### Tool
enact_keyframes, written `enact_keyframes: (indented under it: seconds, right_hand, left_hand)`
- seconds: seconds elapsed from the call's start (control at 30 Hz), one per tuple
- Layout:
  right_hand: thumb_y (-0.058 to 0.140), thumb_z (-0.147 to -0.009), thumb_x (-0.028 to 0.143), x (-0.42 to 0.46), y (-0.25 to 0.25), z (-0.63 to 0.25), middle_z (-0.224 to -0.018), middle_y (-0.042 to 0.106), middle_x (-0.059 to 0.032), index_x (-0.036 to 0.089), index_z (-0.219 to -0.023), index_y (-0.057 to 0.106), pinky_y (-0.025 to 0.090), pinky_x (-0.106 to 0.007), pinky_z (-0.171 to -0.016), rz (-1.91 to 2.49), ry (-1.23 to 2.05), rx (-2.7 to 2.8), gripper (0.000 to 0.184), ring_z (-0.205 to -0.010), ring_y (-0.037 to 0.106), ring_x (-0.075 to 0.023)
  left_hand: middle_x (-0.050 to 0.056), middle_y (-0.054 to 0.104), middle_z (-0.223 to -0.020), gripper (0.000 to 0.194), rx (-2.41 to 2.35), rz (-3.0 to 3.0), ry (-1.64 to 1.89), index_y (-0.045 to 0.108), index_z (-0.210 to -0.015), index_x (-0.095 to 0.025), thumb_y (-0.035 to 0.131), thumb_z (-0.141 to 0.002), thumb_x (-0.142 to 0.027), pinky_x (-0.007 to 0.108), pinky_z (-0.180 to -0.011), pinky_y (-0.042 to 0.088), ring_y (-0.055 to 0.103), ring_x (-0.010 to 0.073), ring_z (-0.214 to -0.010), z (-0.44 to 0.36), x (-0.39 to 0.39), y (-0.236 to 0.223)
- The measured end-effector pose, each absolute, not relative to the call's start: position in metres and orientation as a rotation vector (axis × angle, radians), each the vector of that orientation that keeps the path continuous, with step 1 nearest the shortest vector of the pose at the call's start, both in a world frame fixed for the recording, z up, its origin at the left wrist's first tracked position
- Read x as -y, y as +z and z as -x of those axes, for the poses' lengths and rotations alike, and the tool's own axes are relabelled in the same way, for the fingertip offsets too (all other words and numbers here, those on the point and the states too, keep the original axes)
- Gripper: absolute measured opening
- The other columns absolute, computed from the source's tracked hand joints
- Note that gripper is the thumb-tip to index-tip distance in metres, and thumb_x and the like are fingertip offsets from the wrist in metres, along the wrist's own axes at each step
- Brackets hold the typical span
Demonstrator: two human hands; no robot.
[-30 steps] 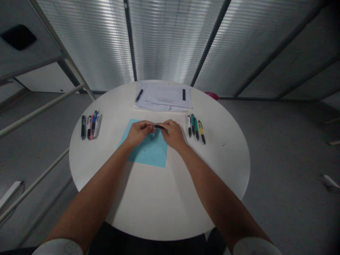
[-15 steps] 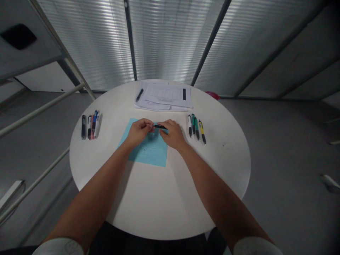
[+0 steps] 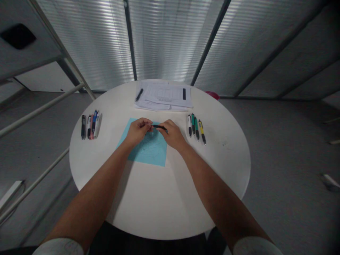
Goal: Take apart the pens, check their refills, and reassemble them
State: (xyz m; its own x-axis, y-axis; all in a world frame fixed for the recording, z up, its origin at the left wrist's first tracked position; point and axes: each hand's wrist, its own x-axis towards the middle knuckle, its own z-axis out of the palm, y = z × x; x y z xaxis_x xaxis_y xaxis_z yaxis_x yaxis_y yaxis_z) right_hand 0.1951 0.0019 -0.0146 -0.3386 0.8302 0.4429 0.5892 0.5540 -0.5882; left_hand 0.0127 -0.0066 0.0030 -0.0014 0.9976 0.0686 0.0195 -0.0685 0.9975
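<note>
Over a light blue sheet (image 3: 148,152), my two hands meet at a dark pen (image 3: 160,126). My right hand (image 3: 174,135) is closed on this pen, with the thumb beneath and the fingers curled over its right end. My left hand (image 3: 138,131) pinches at the pen's left end; whatever lies between its fingertips is too small to make out. The pen points left, tipping slightly down to the right. Both hands partly cover the sheet's upper half.
The white round table (image 3: 159,202) holds several pens (image 3: 92,124) on the left. More pens, including a yellow one (image 3: 202,132) and a green one (image 3: 197,128), lie on the right. Stacked papers (image 3: 162,95) with a black pen (image 3: 139,95) lie at the back. A metal frame (image 3: 42,109) stands left.
My right thumb and fingers have shifted slightly left along the pen, and its right end now dips a little more. My left hand has barely moved.
</note>
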Motion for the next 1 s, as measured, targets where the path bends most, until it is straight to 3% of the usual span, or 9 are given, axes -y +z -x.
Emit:
enact_keyframes:
  seconds: [0.4,0.67,0.9,1.0]
  right_hand:
    - [0.059,-0.094,0.032,-0.004,-0.019,-0.195,-0.094,0.062,-0.0046,0.022,-0.106,0.071,0.048,-0.031,-0.087,1.134,0.392,2.047,0.02,-0.091,0.06,-0.0165]
    - [0.059,-0.093,0.031,-0.003,-0.016,-0.194,-0.093,0.063,-0.0048,0.021,-0.104,0.072,0.048,-0.031,-0.086,1.132,0.401,2.048,0.02,-0.09,0.06,-0.0165]
    - [0.06,-0.093,0.031,-0.004,-0.017,-0.195,-0.092,0.064,-0.005,0.022,-0.103,0.071,0.049,-0.032,-0.083,1.063,0.407,2.012,0.018,-0.089,0.061,-0.0174]
    - [0.06,-0.093,0.032,-0.004,-0.017,-0.195,-0.093,0.064,-0.005,0.022,-0.103,0.071,0.049,-0.032,-0.083,1.051,0.41,1.999,0.019,-0.089,0.061,-0.0174]
  left_hand:
    - [0.001,0.066,-0.065,0.014,-1.143,-1.335,1.282,0.062,-0.083,-0.017,0.068,-0.074,-0.026,0.028,-0.064,0.048,0.061,0.0133,-0.062,-0.013,0.004,-0.002]
    - [0.005,0.07,-0.073,0.018,-1.116,-1.43,1.242,0.062,-0.084,-0.016,0.068,-0.079,-0.033,0.028,-0.067,0.048,0.063,0.0142,-0.066,-0.011,0.003,-0.009]
    - [0.001,0.067,-0.066,0.026,-1.073,-1.39,1.273,0.065,-0.096,-0.017,0.072,-0.075,-0.031,0.026,-0.065,0.048,0.062,0.0126,-0.063,-0.012,0.002,-0.007]
    - [-0.001,0.064,-0.066,0.022,-1.088,-1.348,1.314,0.065,-0.089,-0.017,0.074,-0.073,-0.029,0.025,-0.061,0.046,0.06,0.0116,-0.061,-0.011,0.002,-0.008]
